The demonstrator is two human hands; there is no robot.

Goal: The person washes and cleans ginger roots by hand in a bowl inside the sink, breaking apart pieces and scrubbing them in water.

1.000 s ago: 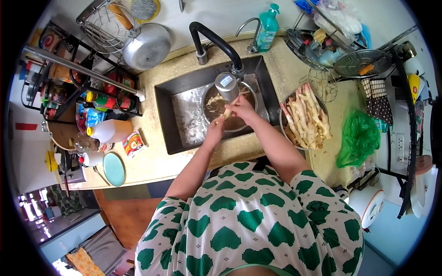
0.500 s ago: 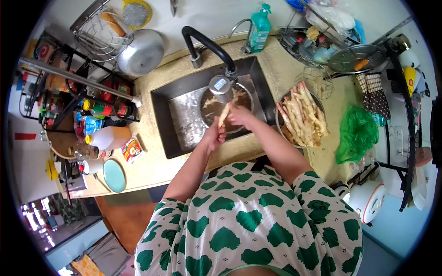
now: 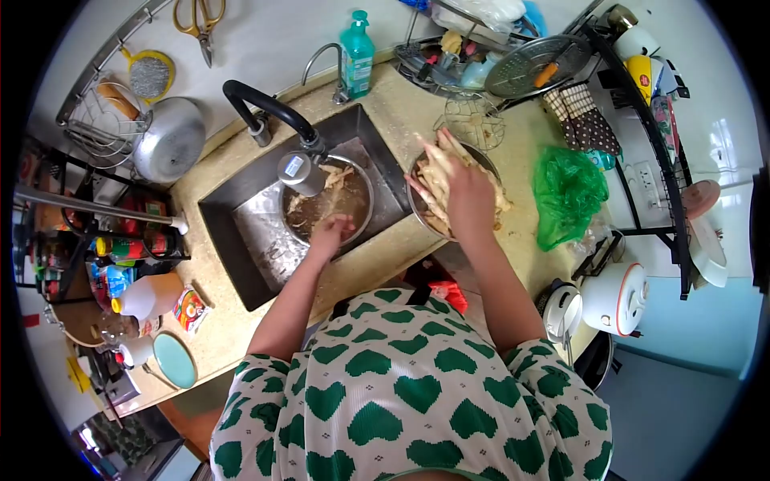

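Note:
My left hand (image 3: 330, 234) is over the near edge of a round metal bowl (image 3: 370, 210) standing in the sink; its fingers are curled, and what they hold, if anything, is too small to make out. Murky water (image 3: 341, 204) and pale pieces (image 3: 335, 176) are in that bowl, partly under the faucet head (image 3: 298, 171). To the right of the sink, my right hand (image 3: 471, 196) lies on a heap of pale chicken feet (image 3: 435, 172) in a second bowl (image 3: 415, 210). Its fingertips are hidden among the feet.
A black faucet (image 3: 269, 106) arches over the dark sink (image 3: 253, 278). Behind it stands a green soap bottle (image 3: 358, 56). A wire rack (image 3: 473, 124) and green plastic bag (image 3: 568, 192) are at the right. At the left are a jug (image 3: 152, 295) and a teal lid (image 3: 174, 360).
My right hand has moved from the sink bowl to the heap of chicken feet. The pale foot earlier between my hands no longer shows there. The view has turned to the right.

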